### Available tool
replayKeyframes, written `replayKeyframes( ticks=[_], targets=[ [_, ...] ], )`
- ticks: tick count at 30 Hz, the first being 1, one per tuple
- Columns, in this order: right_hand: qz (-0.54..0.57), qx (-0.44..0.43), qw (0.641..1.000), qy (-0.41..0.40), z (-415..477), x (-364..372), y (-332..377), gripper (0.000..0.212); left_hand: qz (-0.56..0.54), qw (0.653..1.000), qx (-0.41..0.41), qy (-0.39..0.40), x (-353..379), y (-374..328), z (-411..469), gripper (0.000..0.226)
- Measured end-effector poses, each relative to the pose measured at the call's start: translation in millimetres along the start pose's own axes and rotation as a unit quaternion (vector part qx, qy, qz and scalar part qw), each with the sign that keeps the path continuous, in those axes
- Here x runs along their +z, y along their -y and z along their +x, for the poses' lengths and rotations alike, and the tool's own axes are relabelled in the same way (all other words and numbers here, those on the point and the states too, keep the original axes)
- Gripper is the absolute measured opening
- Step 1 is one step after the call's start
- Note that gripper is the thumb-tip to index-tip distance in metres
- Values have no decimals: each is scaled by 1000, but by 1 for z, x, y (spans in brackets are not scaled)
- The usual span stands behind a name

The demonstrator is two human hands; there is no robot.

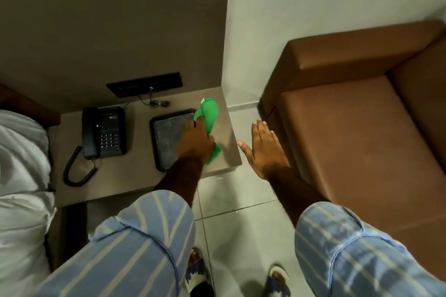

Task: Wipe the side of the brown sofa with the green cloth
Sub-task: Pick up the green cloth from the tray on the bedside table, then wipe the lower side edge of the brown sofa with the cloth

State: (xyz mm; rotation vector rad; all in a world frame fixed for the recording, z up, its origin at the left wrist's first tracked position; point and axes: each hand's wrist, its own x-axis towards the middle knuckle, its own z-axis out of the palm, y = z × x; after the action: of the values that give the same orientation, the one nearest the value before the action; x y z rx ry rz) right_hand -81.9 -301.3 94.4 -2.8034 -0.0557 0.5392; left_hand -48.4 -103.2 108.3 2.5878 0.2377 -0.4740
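At the bottom of the frame, two blue-and-white striped sleeves (pixel 135 243) are reaching forward above sandalled feet (pixel 196 270) standing on the pale tiled floor (pixel 224 200). Just right of centre, the right hand (pixel 261 149) is hovering flat over the floor, fingers stretched out and slightly spread, holding nothing, near the side of the brown sofa (pixel 350 132) that is filling the right of the frame. Left of it, at centre, the left hand (pixel 195 141) is closing around the green cloth (pixel 208 117); the cloth is running through the fist, one bunched end sticking out beyond the fingers toward the wall and a smaller end hanging out below the palm. Hand and cloth are sitting over the right edge of a black tray (pixel 166 137) on the grey bedside shelf (pixel 125 176). Further left a black corded telephone (pixel 103 132) is resting on the same shelf, with white bedding (pixel 21 176) at the left edge. Behind, a dark socket panel (pixel 144 84) is sitting low on the brown wall panel
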Motion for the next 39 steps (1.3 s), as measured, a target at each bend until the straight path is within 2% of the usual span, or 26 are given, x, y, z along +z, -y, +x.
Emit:
replayKeyframes(
  ticks=[5, 8, 15, 19, 21, 24, 29, 35, 39],
  targets=[
    [-33, -5, 999, 3, -51, -7, -51, 83, -33, 999, 16, 14, 29, -27, -50, 67],
    [-92, -29, 995, 17, -75, 1, -104, 83, -62, 998, 12, 16, 71, -38, -80, 65],
    [-120, 8, 992, 29, -124, 59, -234, 82, -131, 990, -34, 33, 205, -47, -130, 60],
    [-131, 64, 989, 37, -157, 131, -299, 81, -183, 979, -72, 61, 309, -35, -150, 60],
    [-149, 67, 986, 6, -169, 165, -329, 79, -192, 975, -75, 84, 361, -28, -156, 59],
    [-205, 24, 975, -84, -171, 205, -363, 82, -217, 969, -61, 100, 443, -21, -156, 56],
    [-206, -15, 957, -205, -160, 237, -387, 74, -308, 947, -37, 79, 543, -41, -152, 52],
    [-223, -29, 939, -260, -157, 248, -393, 73, -389, 915, -103, 13, 607, -108, -104, 47],
    [-223, -35, 932, -282, -157, 252, -395, 71, -421, 898, -121, -46, 645, -117, -137, 41]
  ],
)
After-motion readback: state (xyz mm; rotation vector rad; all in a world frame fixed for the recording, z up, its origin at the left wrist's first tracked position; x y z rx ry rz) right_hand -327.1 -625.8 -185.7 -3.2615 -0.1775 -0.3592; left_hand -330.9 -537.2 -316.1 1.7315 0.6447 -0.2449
